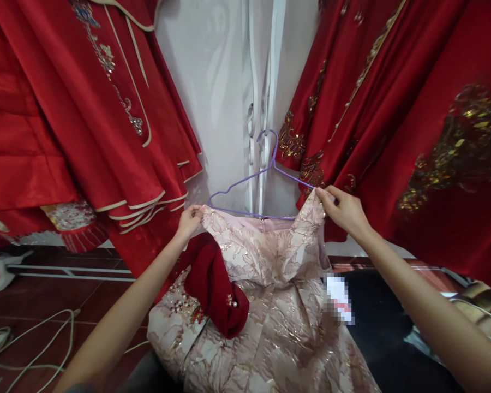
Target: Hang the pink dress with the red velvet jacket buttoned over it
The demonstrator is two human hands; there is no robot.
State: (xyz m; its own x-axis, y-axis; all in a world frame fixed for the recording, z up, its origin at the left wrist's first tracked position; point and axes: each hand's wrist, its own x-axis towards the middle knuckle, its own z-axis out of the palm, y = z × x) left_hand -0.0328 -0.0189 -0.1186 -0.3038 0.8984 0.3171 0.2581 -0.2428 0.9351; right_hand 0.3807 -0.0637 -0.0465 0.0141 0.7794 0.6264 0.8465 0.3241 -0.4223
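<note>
A pale pink dress (270,256) with gold floral brocade lies spread before me, its neckline facing away. My left hand (191,219) pinches its left shoulder strap. At the other strap, my right hand (343,207) grips the fabric between thumb and fingers. Behind the neckline is a purple hanger (245,179), its hook up near the white door handles and its right arm reaching the right strap. Dark red cloth (219,289) with small beaded ornaments drapes over the dress's left side. Beaded decoration (188,303) shows on the skirt beside it.
Red embroidered garments (118,109) hang at the left, and more red garments (393,109) with gold sequins hang at the right. A white cabinet door (213,82) stands between them. White cables (36,349) trail over the dark red tiled floor. A black surface (384,322) lies right of the dress.
</note>
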